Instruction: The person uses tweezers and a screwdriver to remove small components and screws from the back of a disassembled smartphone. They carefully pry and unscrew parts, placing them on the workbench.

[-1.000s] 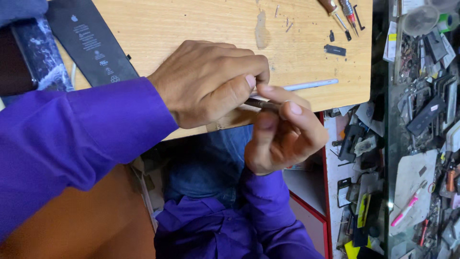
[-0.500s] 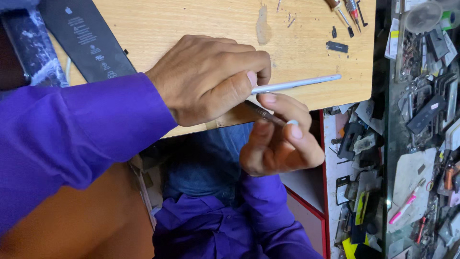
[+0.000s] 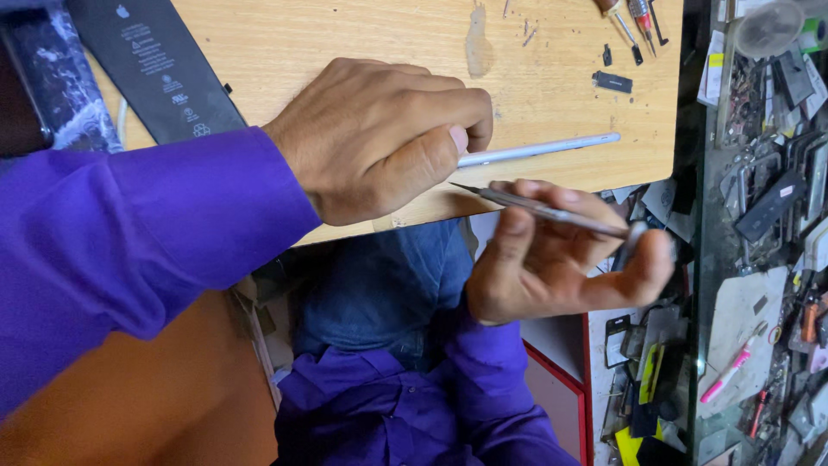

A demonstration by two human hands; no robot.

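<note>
My left hand (image 3: 379,138) rests as a closed fist on the near edge of the wooden table (image 3: 345,34), thumb pressed against the forefinger. The thumb tip touches the end of a silver rod (image 3: 543,148) that lies flat on the table; whether anything is pinched in the fist is hidden. My right hand (image 3: 561,259) is just off the table edge, palm up, and holds thin metal tweezers (image 3: 543,207) across its fingers. The tweezers' point faces left and stops a little short of my left thumb.
A long black flat battery (image 3: 159,65) and a dark marbled slab (image 3: 60,86) lie at the table's far left. Screwdrivers (image 3: 630,22) and small black parts (image 3: 612,82) sit at the top right. A glass shelf (image 3: 759,216) crowded with phone parts stands to the right.
My right hand has drawn away from my left hand, down and to the right, and its fingers have spread, so the tweezers show in full. My left fist and the silver rod stayed put.
</note>
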